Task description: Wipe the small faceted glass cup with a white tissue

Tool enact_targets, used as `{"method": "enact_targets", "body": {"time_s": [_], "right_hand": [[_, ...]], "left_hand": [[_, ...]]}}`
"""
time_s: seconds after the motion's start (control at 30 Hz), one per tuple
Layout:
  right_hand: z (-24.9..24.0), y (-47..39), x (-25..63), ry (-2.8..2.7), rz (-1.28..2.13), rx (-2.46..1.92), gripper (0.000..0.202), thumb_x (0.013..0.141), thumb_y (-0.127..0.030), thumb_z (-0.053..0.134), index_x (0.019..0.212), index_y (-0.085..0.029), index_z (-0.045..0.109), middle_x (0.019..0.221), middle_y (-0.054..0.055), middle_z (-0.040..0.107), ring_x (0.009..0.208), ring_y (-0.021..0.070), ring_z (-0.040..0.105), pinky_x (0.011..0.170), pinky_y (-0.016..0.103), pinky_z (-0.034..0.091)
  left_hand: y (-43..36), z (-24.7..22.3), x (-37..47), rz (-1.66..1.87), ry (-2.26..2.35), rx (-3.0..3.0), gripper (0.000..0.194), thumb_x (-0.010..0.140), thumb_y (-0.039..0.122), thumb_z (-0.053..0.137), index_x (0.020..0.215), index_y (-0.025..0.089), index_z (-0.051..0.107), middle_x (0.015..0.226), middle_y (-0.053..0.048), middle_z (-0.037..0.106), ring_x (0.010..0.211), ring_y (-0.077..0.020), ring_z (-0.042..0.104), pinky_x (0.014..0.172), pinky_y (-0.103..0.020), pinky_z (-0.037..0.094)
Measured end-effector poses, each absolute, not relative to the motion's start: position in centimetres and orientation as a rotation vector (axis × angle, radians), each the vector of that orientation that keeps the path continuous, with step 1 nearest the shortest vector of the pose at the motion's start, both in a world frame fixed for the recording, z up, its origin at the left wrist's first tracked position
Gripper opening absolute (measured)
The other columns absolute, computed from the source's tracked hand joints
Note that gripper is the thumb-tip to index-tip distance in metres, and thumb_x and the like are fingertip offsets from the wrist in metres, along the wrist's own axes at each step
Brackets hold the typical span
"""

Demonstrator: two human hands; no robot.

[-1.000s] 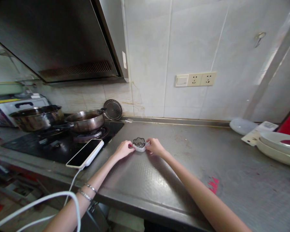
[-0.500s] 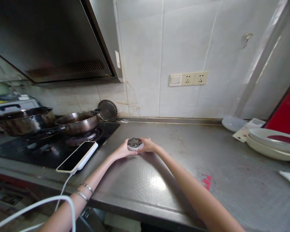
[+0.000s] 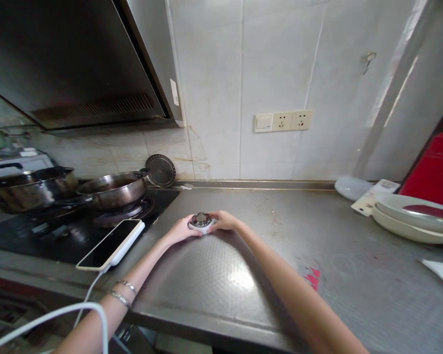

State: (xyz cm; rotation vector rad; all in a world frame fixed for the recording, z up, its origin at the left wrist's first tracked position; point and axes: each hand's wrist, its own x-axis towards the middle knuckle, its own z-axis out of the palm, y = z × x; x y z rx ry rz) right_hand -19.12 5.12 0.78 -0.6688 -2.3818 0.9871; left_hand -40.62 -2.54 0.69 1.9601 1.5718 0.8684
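Note:
A small round object (image 3: 201, 221), dark and shiny on top with a white lower part, rests on the metal counter (image 3: 251, 295). My left hand (image 3: 182, 229) curls around its left side, the thumb along its front. From the right, my right hand (image 3: 222, 221) grips the same object with thumb and fingers. Two silver bracelets circle my left wrist. What exactly the object is, I cannot tell.
Left of my arms, a phone (image 3: 110, 246) with a white cable lies at the edge of the black stove (image 3: 77, 238). A steel pan (image 3: 114, 191) and a pot (image 3: 29, 191) stand behind it. White dishes (image 3: 413, 221) are at the right, near a red object (image 3: 435, 167).
The view has shifted slightly, so most things appear a little further left. The object's dark top looks different between my hands, and both hands still hold it.

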Motion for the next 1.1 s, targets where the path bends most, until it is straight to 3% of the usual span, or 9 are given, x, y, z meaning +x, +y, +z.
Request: {"method": "enact_targets", "body": {"time_s": [0.4,0.67,0.9,1.1], "right_hand": [[1.7,4.0,-16.9,-2.264,0.999,-0.632,0.065,0.057,-0.033,0.081,0.119,-0.019,0.063,0.114,0.005,0.068,0.108,0.0259,0.062,0.096,0.034,0.045],[3.4,3.3,-7.1,-2.138,0.963,-0.75,0.067,0.058,-0.034,0.08,0.12,-0.017,0.063,0.117,0.007,0.067,0.112,0.027,0.06,0.099,0.036,0.043],[2.9,1.9,1.2,-2.053,0.894,-0.954,0.064,0.057,-0.031,0.08,0.118,-0.017,0.064,0.116,0.007,0.067,0.112,0.0288,0.059,0.102,0.039,0.041],[1.5,1.0,2.8,-1.97,0.872,-1.046,0.066,0.057,-0.031,0.08,0.12,-0.017,0.063,0.119,0.007,0.065,0.115,0.0296,0.057,0.104,0.04,0.039]], "left_hand": [[-2.1,2.1,-38.5,0.92,1.436,2.017,0.063,0.055,0.035,0.08,0.112,0.016,0.061,0.106,-0.007,0.07,0.096,-0.0228,0.065,0.087,-0.031,0.048],[0.4,4.2,-29.8,0.888,1.194,2.114,0.061,0.054,0.032,0.082,0.109,0.014,0.064,0.104,-0.008,0.07,0.095,-0.0231,0.064,0.085,-0.03,0.047],[2.3,2.6,-21.6,0.878,0.948,2.061,0.068,0.052,0.029,0.084,0.114,0.012,0.062,0.109,-0.01,0.069,0.098,-0.0242,0.064,0.088,-0.032,0.047],[2.7,1.4,-19.6,0.863,0.886,2.022,0.068,0.052,0.027,0.084,0.115,0.012,0.061,0.109,-0.01,0.069,0.098,-0.0236,0.063,0.088,-0.032,0.047]]}}
